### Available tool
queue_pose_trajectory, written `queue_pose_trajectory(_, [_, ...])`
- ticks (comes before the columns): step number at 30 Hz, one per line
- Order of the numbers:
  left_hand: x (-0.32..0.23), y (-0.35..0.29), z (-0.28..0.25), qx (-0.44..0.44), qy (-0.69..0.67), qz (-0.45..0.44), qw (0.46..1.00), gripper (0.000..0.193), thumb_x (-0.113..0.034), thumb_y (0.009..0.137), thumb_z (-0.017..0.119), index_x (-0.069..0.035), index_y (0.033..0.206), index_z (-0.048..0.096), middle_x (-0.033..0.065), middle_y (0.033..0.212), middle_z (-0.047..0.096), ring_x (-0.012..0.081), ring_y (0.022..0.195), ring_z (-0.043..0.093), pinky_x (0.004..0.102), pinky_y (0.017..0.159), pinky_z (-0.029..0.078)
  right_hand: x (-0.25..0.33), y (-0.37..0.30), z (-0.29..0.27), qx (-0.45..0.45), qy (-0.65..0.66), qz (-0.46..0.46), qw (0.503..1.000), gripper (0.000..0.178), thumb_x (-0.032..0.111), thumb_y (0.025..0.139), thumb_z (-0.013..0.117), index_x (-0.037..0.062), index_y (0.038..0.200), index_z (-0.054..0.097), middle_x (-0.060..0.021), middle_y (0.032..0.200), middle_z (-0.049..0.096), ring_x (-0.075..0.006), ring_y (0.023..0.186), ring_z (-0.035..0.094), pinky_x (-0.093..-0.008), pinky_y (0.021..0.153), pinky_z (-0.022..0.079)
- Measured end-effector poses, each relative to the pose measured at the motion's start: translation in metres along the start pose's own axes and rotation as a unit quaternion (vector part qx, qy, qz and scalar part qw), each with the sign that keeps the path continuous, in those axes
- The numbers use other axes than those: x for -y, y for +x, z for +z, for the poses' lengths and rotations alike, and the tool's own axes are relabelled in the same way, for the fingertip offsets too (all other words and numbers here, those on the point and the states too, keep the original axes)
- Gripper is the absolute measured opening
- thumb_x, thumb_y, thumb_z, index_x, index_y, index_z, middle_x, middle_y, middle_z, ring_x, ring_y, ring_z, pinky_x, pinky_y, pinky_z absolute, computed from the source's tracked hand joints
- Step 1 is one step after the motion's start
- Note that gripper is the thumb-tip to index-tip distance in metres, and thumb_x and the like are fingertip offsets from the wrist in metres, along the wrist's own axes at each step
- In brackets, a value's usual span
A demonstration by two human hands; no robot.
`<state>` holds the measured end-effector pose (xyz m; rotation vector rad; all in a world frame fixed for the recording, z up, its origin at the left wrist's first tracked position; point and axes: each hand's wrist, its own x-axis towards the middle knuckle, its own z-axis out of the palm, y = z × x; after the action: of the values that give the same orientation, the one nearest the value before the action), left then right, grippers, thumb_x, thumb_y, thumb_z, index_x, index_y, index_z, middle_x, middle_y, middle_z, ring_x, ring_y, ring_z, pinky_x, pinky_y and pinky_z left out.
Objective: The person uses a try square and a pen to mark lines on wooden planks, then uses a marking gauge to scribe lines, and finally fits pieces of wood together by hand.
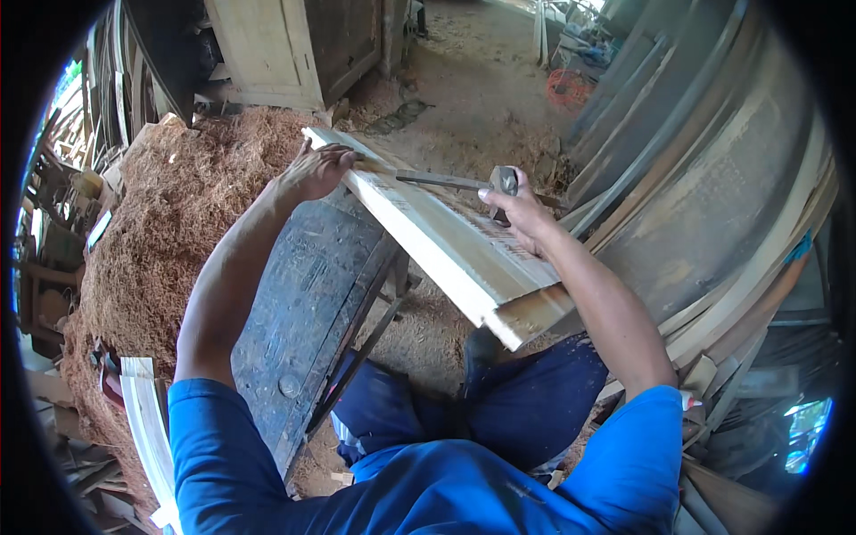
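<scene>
A long pale wooden board with a stepped edge slants from the far left towards my lap, its near end tilted out past the bench. My left hand grips it near the far end, fingers bent over the top. In my right hand is a marking gauge, a wooden block with a long bar through it. The bar lies across above the board and points left. My right fingers are partly hidden behind the block.
A worn dark workbench stands under the board's far part. Heaped wood shavings rise to its left. Large planks lean on the right. A pale wooden cabinet stands at the back, and an orange cord lies far right.
</scene>
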<state>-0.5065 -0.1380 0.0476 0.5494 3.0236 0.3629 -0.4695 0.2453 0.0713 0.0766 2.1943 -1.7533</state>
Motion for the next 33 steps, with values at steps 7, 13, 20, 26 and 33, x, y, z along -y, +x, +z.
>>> queue_pose_trajectory(7, [-0.010,-0.013,0.000,-0.032,-0.008,-0.031,0.999,0.055,-0.044,0.106,0.017,-0.020,0.134,0.057,0.0068,0.145,0.048,0.0267,0.141,0.037,0.0604,0.118,0.014,0.016,-0.003,0.009,-0.005,-0.094,0.049,0.994,0.088,0.026,0.082,0.073,0.0118,0.149,0.018,-0.0209,0.138,0.044,-0.0319,0.127,0.046,-0.0434,0.109,0.038])
queue_pose_trajectory(13, [-0.031,-0.032,-0.010,-0.133,0.005,0.046,0.990,0.043,-0.040,0.104,0.038,-0.015,0.133,0.056,0.0099,0.141,0.050,0.0266,0.138,0.040,0.0617,0.115,0.020,0.006,-0.038,0.016,-0.096,-0.146,-0.173,0.969,0.080,0.014,0.082,0.068,0.0116,0.148,0.021,-0.0213,0.128,0.051,-0.0306,0.112,0.059,-0.0425,0.098,0.050])
queue_pose_trajectory(20, [-0.050,-0.020,-0.097,0.009,0.104,0.010,0.994,0.045,-0.048,0.094,0.056,-0.007,0.102,0.071,0.0185,0.103,0.068,0.0373,0.098,0.064,0.0479,0.087,0.049,-0.024,-0.068,0.038,-0.100,-0.208,-0.354,0.906,0.079,0.012,0.078,0.066,0.0094,0.147,0.026,-0.0217,0.124,0.050,-0.0322,0.107,0.059,-0.0419,0.094,0.051])
queue_pose_trajectory(26, [-0.005,0.041,-0.063,-0.008,0.119,0.196,0.973,0.089,-0.070,0.073,0.069,-0.009,0.136,0.052,0.0153,0.133,0.056,0.0358,0.127,0.049,0.0478,0.106,0.041,-0.040,-0.072,0.039,-0.036,-0.106,-0.316,0.942,0.079,0.011,0.076,0.065,0.0048,0.146,0.029,-0.0191,0.128,0.050,-0.0297,0.115,0.055,-0.0408,0.098,0.046])
queue_pose_trajectory(33, [-0.007,0.006,-0.075,0.167,0.036,0.028,0.985,0.084,-0.075,0.056,0.078,-0.002,0.095,0.066,0.0107,0.082,0.065,0.0309,0.085,0.064,0.0478,0.084,0.049,0.003,-0.044,0.017,0.137,-0.036,-0.157,0.977,0.082,0.018,0.070,0.068,0.0163,0.144,0.034,-0.0142,0.120,0.056,-0.0253,0.107,0.058,-0.0378,0.094,0.050])
